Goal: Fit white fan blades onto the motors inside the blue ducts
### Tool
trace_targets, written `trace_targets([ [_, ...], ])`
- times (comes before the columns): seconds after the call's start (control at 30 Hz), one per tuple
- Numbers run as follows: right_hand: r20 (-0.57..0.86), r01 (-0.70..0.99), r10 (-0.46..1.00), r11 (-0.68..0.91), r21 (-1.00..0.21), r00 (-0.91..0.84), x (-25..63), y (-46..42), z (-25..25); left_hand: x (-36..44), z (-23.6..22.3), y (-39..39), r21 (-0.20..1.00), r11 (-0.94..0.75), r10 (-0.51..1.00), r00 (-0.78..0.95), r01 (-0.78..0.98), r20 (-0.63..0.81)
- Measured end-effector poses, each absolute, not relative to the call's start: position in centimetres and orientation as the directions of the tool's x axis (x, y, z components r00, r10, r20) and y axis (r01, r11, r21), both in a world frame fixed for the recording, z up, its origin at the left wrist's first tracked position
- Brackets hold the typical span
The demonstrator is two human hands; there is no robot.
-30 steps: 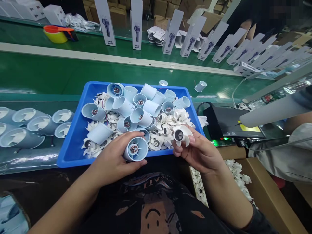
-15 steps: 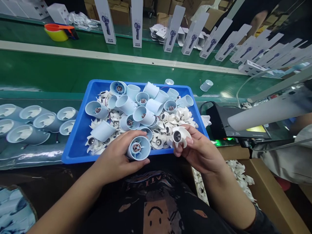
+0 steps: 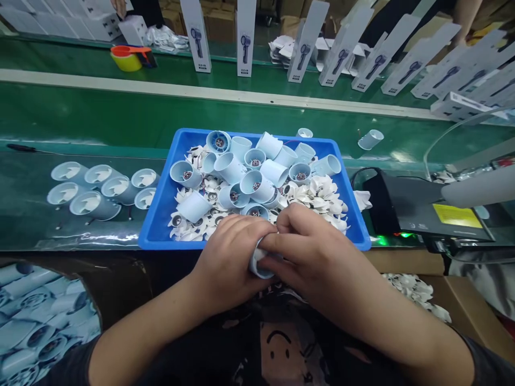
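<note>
My left hand (image 3: 229, 260) is wrapped around a light-blue fan housing (image 3: 256, 267), its open end facing up toward me. The fingertips of my right hand (image 3: 311, 249) are at that opening, pinching a white fan impeller (image 3: 262, 255) that is mostly hidden by the fingers and the rim. How deep the impeller sits cannot be seen. Just beyond both hands lies a blue tray (image 3: 155, 217). It holds several loose fan housings (image 3: 231, 167) with motors inside, above a pile of white impellers (image 3: 322, 195).
Left of the tray stand several housings (image 3: 94, 203) with impellers inside. A bin of blue housings (image 3: 44, 316) is at lower left; a carton (image 3: 462, 300) with impellers is at lower right. A black device (image 3: 386, 198) sits right of the tray. Upright boxes (image 3: 245, 45) line the back.
My right hand has moved left, bringing the impeller from beside the housing to its opening. The hands now meet. The whole view has shifted left, so things appear further right.
</note>
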State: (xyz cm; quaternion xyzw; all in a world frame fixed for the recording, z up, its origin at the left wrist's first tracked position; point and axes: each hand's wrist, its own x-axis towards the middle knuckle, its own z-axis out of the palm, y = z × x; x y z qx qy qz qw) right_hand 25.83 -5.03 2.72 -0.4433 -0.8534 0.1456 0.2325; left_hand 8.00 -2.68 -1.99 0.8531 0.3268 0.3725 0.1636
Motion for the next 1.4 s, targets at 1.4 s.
trace_targets([
  [1.4,0.606,0.461,0.654,0.754,-0.468,-0.452,28.4,-5.7,-0.5,6.3,-2.9,-2.2,0.571,-0.716,0.695,0.328,0.402,0.64],
])
